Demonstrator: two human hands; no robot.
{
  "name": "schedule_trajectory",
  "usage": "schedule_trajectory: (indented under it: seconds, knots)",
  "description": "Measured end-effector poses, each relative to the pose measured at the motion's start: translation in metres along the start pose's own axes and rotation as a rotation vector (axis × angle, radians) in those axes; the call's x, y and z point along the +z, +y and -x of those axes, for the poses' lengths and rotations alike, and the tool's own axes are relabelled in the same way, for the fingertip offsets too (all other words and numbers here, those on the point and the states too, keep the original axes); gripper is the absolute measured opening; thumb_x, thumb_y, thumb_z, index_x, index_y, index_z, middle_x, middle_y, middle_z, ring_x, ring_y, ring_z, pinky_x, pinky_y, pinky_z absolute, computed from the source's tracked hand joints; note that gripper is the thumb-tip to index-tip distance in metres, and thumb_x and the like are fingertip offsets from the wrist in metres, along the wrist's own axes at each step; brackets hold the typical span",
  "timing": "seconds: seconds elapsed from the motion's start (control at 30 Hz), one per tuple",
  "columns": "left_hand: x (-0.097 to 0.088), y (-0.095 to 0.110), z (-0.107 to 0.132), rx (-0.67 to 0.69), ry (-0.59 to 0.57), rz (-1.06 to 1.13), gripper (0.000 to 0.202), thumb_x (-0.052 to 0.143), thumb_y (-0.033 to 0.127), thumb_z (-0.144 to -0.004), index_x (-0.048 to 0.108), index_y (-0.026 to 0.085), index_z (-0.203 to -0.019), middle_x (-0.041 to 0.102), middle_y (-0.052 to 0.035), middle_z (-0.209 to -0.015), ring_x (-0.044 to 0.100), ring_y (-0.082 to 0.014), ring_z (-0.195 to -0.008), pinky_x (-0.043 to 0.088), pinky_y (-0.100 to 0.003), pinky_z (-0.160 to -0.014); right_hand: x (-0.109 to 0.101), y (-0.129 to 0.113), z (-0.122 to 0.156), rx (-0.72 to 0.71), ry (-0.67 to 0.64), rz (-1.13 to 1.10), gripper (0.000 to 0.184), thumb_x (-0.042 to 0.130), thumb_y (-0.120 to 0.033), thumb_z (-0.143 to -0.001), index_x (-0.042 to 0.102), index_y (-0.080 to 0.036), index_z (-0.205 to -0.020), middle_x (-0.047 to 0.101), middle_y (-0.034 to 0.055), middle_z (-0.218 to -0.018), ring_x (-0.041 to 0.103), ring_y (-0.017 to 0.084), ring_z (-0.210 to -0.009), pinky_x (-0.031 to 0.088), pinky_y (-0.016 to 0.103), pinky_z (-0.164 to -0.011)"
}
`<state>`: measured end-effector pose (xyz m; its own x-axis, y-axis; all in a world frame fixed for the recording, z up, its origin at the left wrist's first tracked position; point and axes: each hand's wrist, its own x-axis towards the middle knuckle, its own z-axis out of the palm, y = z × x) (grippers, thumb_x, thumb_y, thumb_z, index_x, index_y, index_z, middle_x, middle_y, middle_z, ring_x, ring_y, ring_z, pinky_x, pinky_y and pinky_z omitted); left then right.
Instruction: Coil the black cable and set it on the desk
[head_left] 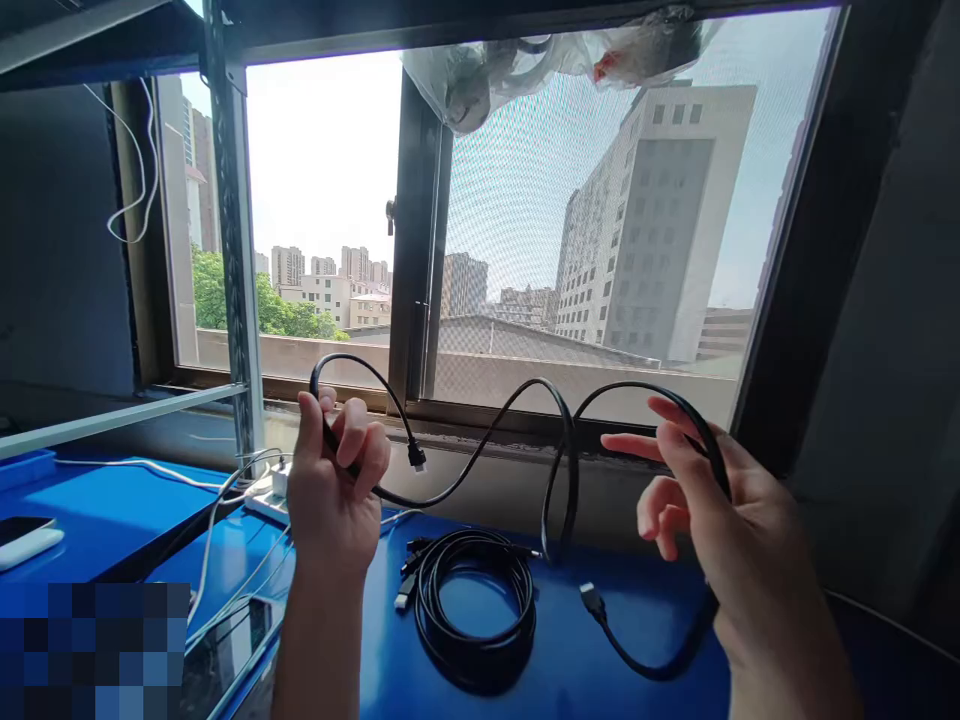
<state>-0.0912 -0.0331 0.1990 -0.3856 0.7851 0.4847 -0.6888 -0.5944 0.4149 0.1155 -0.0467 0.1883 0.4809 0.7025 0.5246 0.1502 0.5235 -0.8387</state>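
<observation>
My left hand is raised in front of the window, fingers closed round a black cable near one end. That end loops over the hand and its plug hangs just to the right. The cable runs right in a loose loop and drapes over my right hand, which is half open with the index finger stretched out. Its other plug dangles just above the blue table.
A coiled black cable lies on the table below my hands. A white power strip with white cords, a phone and a white device sit at the left. A metal shelf post stands before the window.
</observation>
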Motion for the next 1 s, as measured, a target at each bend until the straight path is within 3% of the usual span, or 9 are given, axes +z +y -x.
schedule_trajectory:
  seconds: [0.13, 0.23, 0.33, 0.53, 0.67, 0.87, 1.0]
  knots:
    - [0.003, -0.004, 0.003, -0.019, -0.106, -0.035, 0.033, 0.057, 0.036, -0.086, 0.049, 0.021, -0.058, 0.030, 0.0068, -0.041, 0.018, -0.0056, -0.032, 0.013, -0.018, -0.030, -0.006, -0.001, -0.001, -0.033, 0.068, 0.062, 0.062, 0.066, -0.064, -0.064, 0.065, -0.020, -0.108, 0.072, 0.0076, -0.077, 0.045, 0.007, -0.032, 0.034, 0.019, -0.027]
    - [0.006, -0.005, 0.008, -0.063, -0.110, -0.026, 0.036, 0.041, 0.031, -0.095, 0.048, 0.021, -0.061, 0.032, 0.0067, -0.039, 0.020, -0.0058, -0.030, 0.016, -0.016, -0.030, -0.006, 0.000, -0.001, -0.014, 0.071, 0.066, 0.067, 0.064, -0.066, -0.065, 0.063, -0.020, -0.112, 0.072, 0.0085, -0.079, 0.048, 0.009, -0.035, 0.036, 0.020, -0.028]
    - [0.010, -0.007, 0.013, -0.124, -0.105, 0.001, 0.040, 0.026, 0.026, -0.098, 0.046, 0.020, -0.064, 0.034, 0.0068, -0.037, 0.022, -0.0058, -0.027, 0.017, -0.014, -0.029, -0.001, 0.002, 0.002, -0.028, -0.013, 0.075, 0.076, 0.070, -0.065, -0.058, 0.060, -0.019, -0.118, 0.072, 0.0079, -0.079, 0.055, 0.012, -0.041, 0.039, 0.020, -0.030]
    - [0.017, -0.016, 0.020, -0.211, -0.237, -0.026, 0.031, 0.033, 0.028, -0.097, 0.046, 0.020, -0.069, 0.036, 0.0087, -0.036, 0.021, -0.0047, -0.026, 0.016, -0.012, -0.028, 0.013, 0.008, 0.008, 0.025, -0.286, 0.166, 0.081, 0.076, -0.052, -0.058, 0.055, -0.017, -0.127, 0.073, 0.0055, -0.075, 0.067, 0.019, -0.059, 0.053, 0.024, -0.046]
    - [0.021, -0.023, 0.025, -0.122, -0.225, -0.050, 0.026, 0.050, 0.036, -0.091, 0.045, 0.021, -0.070, 0.037, 0.0100, -0.038, 0.021, -0.0042, -0.027, 0.016, -0.012, -0.027, 0.016, 0.010, 0.004, 0.044, -0.333, 0.164, 0.073, 0.071, -0.045, -0.062, 0.055, -0.015, -0.127, 0.073, 0.0063, -0.075, 0.067, 0.019, -0.054, 0.056, 0.029, -0.048]
    - [0.021, -0.024, 0.024, 0.170, -0.034, -0.101, 0.036, 0.059, 0.043, -0.085, 0.038, 0.021, -0.065, 0.032, 0.0109, -0.038, 0.020, -0.0031, -0.029, 0.014, -0.013, -0.029, 0.009, 0.012, -0.004, 0.063, -0.158, 0.184, 0.069, 0.063, -0.055, -0.065, 0.061, -0.011, -0.118, 0.072, 0.0088, -0.075, 0.060, 0.015, -0.042, 0.046, 0.023, -0.031]
    - [0.019, -0.026, 0.022, 0.191, -0.021, -0.184, 0.040, 0.064, 0.048, -0.079, 0.038, 0.021, -0.063, 0.033, 0.0106, -0.039, 0.023, -0.0041, -0.031, 0.017, -0.015, -0.030, 0.013, 0.012, -0.002, -0.022, -0.109, 0.065, 0.069, 0.066, -0.059, -0.064, 0.062, -0.014, -0.117, 0.072, 0.0101, -0.080, 0.052, 0.010, -0.035, 0.038, 0.020, -0.027]
